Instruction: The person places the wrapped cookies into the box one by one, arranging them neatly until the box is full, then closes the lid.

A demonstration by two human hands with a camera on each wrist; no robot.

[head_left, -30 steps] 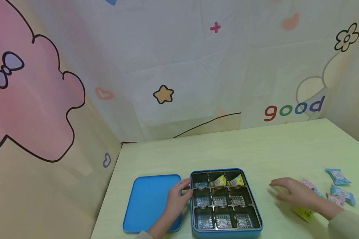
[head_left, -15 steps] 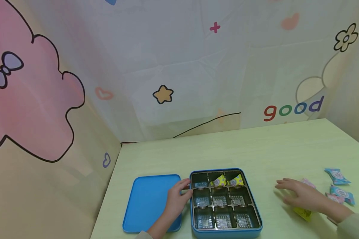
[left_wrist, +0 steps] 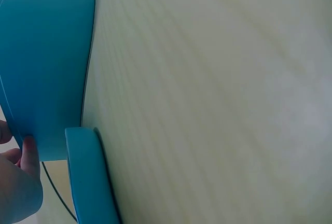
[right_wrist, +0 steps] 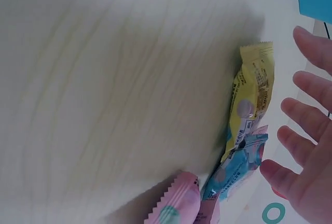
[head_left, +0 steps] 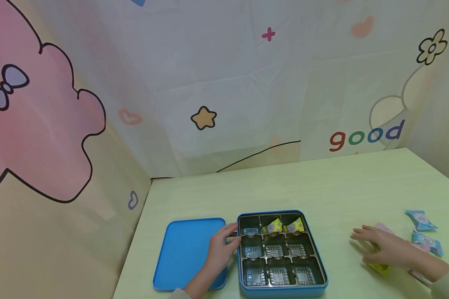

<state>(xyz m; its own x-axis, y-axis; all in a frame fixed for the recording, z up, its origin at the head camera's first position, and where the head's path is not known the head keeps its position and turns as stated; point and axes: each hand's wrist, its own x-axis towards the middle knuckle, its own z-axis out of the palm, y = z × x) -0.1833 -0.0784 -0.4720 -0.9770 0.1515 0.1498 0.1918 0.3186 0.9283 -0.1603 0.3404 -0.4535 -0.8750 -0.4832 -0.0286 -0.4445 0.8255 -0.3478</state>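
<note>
A blue square tin (head_left: 284,292) holds a dark tray with several compartments. One yellow wrapped candy (head_left: 274,226) sits in the back middle compartment, another yellow candy (head_left: 295,226) in the back right one. My left hand (head_left: 220,246) touches the tin's left side with fingertips and thumb. Over at the right, my right hand (head_left: 391,248) hovers with spread fingers, holding nothing. Beneath it lies a yellow candy packet (right_wrist: 251,92), partly hidden in the head view. A blue packet (right_wrist: 236,167) and a pink packet (right_wrist: 176,203) lie close by in the right wrist view.
The tin's blue lid (head_left: 188,253) lies flat to the left, partly behind my left forearm. More blue candies (head_left: 420,220) lie at the right of the pale table (head_left: 284,187). A printed curtain (head_left: 247,83) hangs behind the table.
My right hand has shifted a little to the right and toward me, coming over the yellow packet. My left hand stays against the tin.
</note>
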